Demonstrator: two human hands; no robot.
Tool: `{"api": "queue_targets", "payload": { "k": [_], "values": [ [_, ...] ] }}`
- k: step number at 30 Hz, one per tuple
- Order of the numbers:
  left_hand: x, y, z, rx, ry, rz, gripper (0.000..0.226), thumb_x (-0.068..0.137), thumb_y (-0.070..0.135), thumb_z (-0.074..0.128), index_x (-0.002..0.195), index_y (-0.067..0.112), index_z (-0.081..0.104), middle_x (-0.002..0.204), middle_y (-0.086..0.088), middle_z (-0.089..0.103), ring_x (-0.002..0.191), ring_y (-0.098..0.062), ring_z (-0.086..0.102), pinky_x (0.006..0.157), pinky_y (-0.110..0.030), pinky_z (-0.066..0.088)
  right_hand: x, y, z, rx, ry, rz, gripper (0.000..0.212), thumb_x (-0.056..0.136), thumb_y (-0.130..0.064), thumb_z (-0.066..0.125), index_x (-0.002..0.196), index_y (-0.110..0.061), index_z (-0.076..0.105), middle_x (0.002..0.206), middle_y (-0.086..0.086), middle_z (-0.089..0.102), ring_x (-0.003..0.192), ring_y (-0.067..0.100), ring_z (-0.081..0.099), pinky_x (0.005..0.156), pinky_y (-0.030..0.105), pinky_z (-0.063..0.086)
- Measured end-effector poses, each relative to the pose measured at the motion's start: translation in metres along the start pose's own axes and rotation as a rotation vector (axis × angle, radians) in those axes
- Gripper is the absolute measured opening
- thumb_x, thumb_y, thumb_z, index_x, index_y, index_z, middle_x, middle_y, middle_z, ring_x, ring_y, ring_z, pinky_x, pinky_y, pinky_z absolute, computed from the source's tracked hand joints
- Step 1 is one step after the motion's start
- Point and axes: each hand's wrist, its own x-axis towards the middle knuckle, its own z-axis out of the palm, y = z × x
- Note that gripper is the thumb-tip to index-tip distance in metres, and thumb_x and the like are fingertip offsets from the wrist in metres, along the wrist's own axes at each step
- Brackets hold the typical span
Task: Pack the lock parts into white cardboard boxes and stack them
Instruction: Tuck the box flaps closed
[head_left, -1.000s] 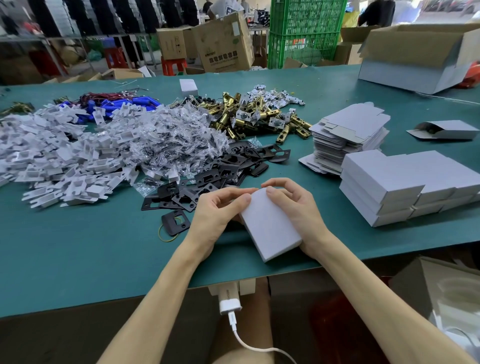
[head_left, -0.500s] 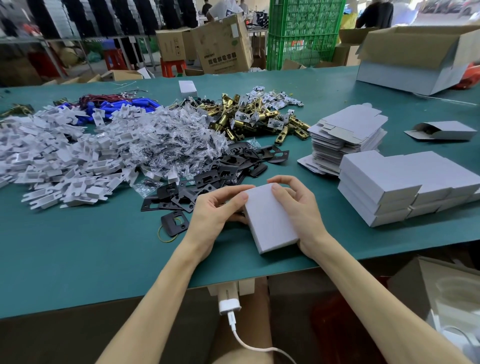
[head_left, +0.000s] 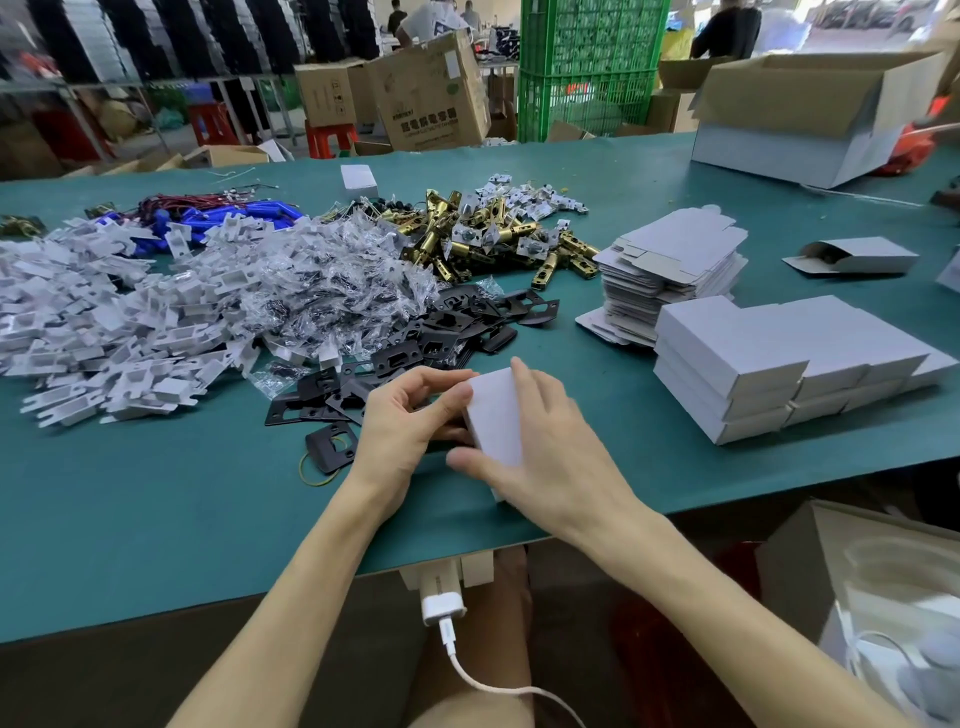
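The small white cardboard box (head_left: 493, 415) sits just below the middle of the frame, held between both hands low over the green-topped table (head_left: 156, 519), close to its near edge. The left hand (head_left: 410, 431) pinches the box's left end, thumb on the top corner and fingers curled beneath. The right hand (head_left: 545, 457) covers the top from the right and grips it, fingers stretched across and thumb hooked against the near left side. Whether the end flap under the left fingers is tucked in is hidden.

Black metal strike plates (head_left: 415, 343) lie just beside the left hand, and a stack of finished white boxes (head_left: 753, 364) stands at the right of the frame, well apart.

If that flap is not seated, the lock parts could slide out when the box is tipped or carried right. A loose grip this near the table edge could drop it to the floor. Setting it down crooked could nudge the stacked boxes out of line.
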Motion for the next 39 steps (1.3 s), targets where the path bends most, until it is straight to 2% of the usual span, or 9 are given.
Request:
{"api": "queue_targets", "payload": {
  "k": [2,5,8,12,20,23,31,36,39],
  "values": [
    [0.0,0.0,0.0,0.001,-0.018,-0.001,0.023,0.084,0.02,0.08,0.103,0.006,0.078,0.104,-0.02,0.077,0.08,-0.027,0.071,0.068,-0.034,0.064,-0.001,-0.003,0.0,-0.1,-0.048,-0.004,0.103,0.089,-0.055,0.065,0.162,-0.014,0.004,0.163,0.007,0.017,0.141,0.031,0.032,0.112,0.042,0.036],
    [0.0,-0.001,0.001,0.04,-0.023,0.009,0.028,0.085,0.023,0.077,0.105,0.004,0.077,0.101,-0.018,0.078,0.076,-0.024,0.069,0.064,-0.028,0.061,0.003,-0.002,-0.011,-0.047,-0.074,0.033,0.09,0.088,-0.036,0.066,0.16,-0.014,0.016,0.161,0.007,0.022,0.138,0.033,0.038,0.108,0.043,0.041],
    [0.0,0.001,0.002,0.04,-0.006,0.016,0.026,0.09,0.025,0.072,0.107,0.004,0.076,0.1,-0.014,0.078,0.085,-0.021,0.073,0.062,-0.025,0.059,0.01,0.004,-0.036,-0.064,-0.021,0.016,0.078,0.085,-0.033,0.068,0.152,-0.013,0.033,0.154,0.008,0.034,0.131,0.033,0.045,0.103,0.047,0.045],
    [0.002,-0.001,0.001,0.082,-0.034,0.005,0.012,0.099,0.013,0.067,0.101,0.004,0.075,0.102,-0.012,0.078,0.084,-0.023,0.075,0.061,-0.024,0.058,0.03,0.019,-0.086,-0.124,0.118,0.013,0.06,0.082,-0.03,0.071,0.134,-0.008,0.05,0.126,0.012,0.052,0.114,0.034,0.051,0.092,0.042,0.046],
    [0.0,0.0,0.003,0.148,-0.066,0.024,0.016,0.1,0.012,0.066,0.094,0.015,0.081,0.099,-0.012,0.078,0.082,-0.022,0.072,0.066,-0.025,0.06,0.044,0.056,-0.173,-0.145,0.302,0.109,0.06,0.08,-0.029,0.076,0.134,-0.006,0.06,0.135,0.021,0.06,0.122,0.038,0.054,0.099,0.044,0.046],
    [0.0,0.001,0.005,0.15,-0.08,0.032,0.019,0.098,0.013,0.067,0.09,0.02,0.083,0.096,-0.012,0.078,0.08,-0.021,0.071,0.066,-0.025,0.06,0.047,0.08,-0.193,-0.181,0.282,0.175,0.066,0.081,-0.029,0.076,0.141,-0.012,0.057,0.139,0.018,0.059,0.125,0.038,0.054,0.102,0.047,0.048],
    [0.0,0.001,0.005,0.189,-0.076,0.022,0.015,0.097,0.012,0.068,0.092,0.014,0.082,0.094,-0.014,0.078,0.079,-0.022,0.071,0.067,-0.024,0.06,0.047,0.15,-0.207,-0.073,0.184,0.335,0.067,0.082,-0.029,0.078,0.144,-0.016,0.057,0.147,0.011,0.057,0.132,0.029,0.052,0.098,0.027,0.037],
    [0.0,0.0,0.004,0.204,-0.082,0.021,0.017,0.099,0.009,0.066,0.094,0.012,0.082,0.093,-0.015,0.077,0.078,-0.021,0.07,0.067,-0.024,0.059,0.052,0.163,-0.209,-0.034,0.162,0.343,0.062,0.083,-0.033,0.076,0.142,-0.022,0.06,0.145,0.01,0.057,0.129,0.029,0.053,0.092,0.032,0.039],
    [0.001,-0.001,0.003,0.208,-0.081,0.026,0.017,0.099,0.009,0.066,0.094,0.012,0.082,0.093,-0.015,0.077,0.078,-0.021,0.07,0.067,-0.024,0.059,0.052,0.166,-0.209,-0.044,0.13,0.351,0.062,0.083,-0.03,0.077,0.141,-0.021,0.061,0.148,0.009,0.055,0.134,0.028,0.05,0.096,0.03,0.035]
  ]
}}
